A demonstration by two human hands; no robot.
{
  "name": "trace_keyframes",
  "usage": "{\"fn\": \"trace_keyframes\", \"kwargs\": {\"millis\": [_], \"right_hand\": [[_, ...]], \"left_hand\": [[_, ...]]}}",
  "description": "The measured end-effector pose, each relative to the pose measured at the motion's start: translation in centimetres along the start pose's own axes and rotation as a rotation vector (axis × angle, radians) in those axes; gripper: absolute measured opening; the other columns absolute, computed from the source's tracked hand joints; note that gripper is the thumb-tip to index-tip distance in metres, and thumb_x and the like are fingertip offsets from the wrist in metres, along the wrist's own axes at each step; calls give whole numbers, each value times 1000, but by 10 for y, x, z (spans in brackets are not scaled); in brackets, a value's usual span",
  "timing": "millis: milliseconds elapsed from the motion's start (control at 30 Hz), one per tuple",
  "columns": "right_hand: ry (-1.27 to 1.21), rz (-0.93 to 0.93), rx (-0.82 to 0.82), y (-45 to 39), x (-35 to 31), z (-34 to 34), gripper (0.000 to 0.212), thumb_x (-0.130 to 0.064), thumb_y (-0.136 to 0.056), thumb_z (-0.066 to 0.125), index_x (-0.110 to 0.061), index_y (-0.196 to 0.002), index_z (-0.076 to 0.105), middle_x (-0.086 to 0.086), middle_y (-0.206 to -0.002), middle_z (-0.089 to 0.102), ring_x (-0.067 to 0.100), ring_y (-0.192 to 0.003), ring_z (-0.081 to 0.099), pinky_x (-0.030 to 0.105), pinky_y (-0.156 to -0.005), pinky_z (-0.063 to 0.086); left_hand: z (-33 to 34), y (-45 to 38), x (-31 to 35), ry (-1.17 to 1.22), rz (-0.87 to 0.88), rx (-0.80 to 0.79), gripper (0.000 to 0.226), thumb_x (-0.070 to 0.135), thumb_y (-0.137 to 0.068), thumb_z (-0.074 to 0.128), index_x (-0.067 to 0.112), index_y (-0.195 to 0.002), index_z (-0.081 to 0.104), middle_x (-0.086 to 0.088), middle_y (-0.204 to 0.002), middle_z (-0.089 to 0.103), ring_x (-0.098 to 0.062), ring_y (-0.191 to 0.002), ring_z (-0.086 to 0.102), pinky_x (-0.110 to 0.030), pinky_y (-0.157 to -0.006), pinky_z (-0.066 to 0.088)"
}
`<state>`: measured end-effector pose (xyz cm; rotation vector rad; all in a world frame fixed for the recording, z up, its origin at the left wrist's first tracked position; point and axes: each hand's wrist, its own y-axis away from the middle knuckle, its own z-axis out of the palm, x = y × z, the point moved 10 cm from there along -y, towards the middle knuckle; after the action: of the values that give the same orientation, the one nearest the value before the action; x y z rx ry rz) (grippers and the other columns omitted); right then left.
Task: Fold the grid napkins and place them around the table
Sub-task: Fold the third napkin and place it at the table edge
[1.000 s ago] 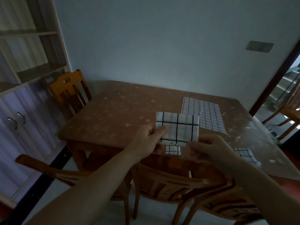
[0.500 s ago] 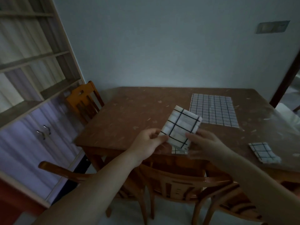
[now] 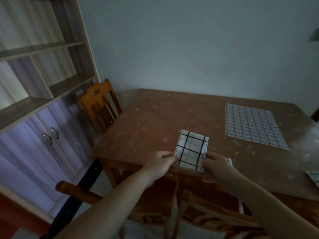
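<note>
Pinched at its left edge by the left hand and its right edge by the right hand, a folded grid napkin is held over the tabletop's near edge; an unfolded napkin is laid flat far right.

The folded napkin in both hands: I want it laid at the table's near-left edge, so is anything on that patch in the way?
Nothing visible. The folded napkin, held by the left hand and right hand, is over bare table; the unfolded napkin lies far right.
</note>
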<state>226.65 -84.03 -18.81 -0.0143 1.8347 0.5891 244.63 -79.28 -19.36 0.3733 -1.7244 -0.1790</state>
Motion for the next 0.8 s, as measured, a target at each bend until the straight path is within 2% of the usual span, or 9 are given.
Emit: {"fn": "trace_keyframes", "kwargs": {"millis": [67, 133, 267, 400, 467, 533, 700, 800], "right_hand": [[25, 25, 16, -21, -2, 33, 21, -5, -92, 49, -17, -100, 63, 2, -81, 70, 12, -64, 68, 28, -56, 54], [46, 51, 18, -39, -2, 62, 20, -9, -94, 50, -20, -104, 63, 3, -88, 72, 14, -71, 70, 27, -54, 54], [89, 101, 8, -76, 7, 105, 26, -6, -91, 52, -20, -111, 62, 3, -91, 71, 16, -70, 69, 27, -52, 54], [169, 145, 20, -121, 26, 128, 36, -3, -87, 54, -18, -121, 56, -3, -97, 64, 18, -87, 67, 32, -67, 58], [203, 144, 24, -147, 39, 137, 38, -6, -85, 56, -17, -122, 57, 0, -102, 65, 20, -87, 68, 34, -69, 59], [246, 134, 14, -171, 49, 148, 39, -8, -84, 59, -18, -121, 58, 1, -103, 67, 20, -82, 69, 32, -64, 59], [297, 155, -2, -221, 75, 175, 36, -14, -83, 62, -22, -118, 60, -4, -102, 68, 17, -81, 68, 31, -62, 57], [293, 191, 32, -243, 84, 182, 36, -15, -82, 63, -23, -117, 60, -3, -103, 67, 16, -85, 67, 37, -72, 60]], "left_hand": [[-33, -17, -19, -6, -31, -1, 29, 27, -96, 57, 11, -119, 65, -5, -101, 69, -17, -92, 68, -26, -68, 56], [-59, -29, -35, 0, -67, 2, 36, 26, -95, 61, 8, -126, 60, -5, -100, 69, -13, -83, 68, -23, -65, 55], [-93, -55, -68, 15, -138, 3, 32, 22, -92, 65, 8, -121, 61, -3, -95, 70, -11, -74, 65, -24, -66, 53], [-115, -87, -103, -3, -192, 37, 34, 20, -90, 68, 19, -121, 54, -1, -94, 68, -11, -72, 64, -25, -64, 51], [-124, -103, -120, -37, -198, 74, 40, 19, -90, 68, 21, -125, 50, -4, -98, 68, -13, -72, 64, -24, -61, 50], [-130, -116, -138, -92, -210, 112, 40, 18, -90, 68, 17, -126, 52, -5, -102, 67, -12, -73, 64, -20, -57, 47], [-146, -150, -176, -136, -250, 171, 30, 24, -93, 64, 15, -121, 59, 1, -100, 67, -8, -75, 65, -17, -59, 44], [-156, -173, -185, -187, -225, 185, 28, 26, -93, 63, 19, -120, 58, 3, -101, 67, -7, -82, 66, -15, -61, 46]]}}
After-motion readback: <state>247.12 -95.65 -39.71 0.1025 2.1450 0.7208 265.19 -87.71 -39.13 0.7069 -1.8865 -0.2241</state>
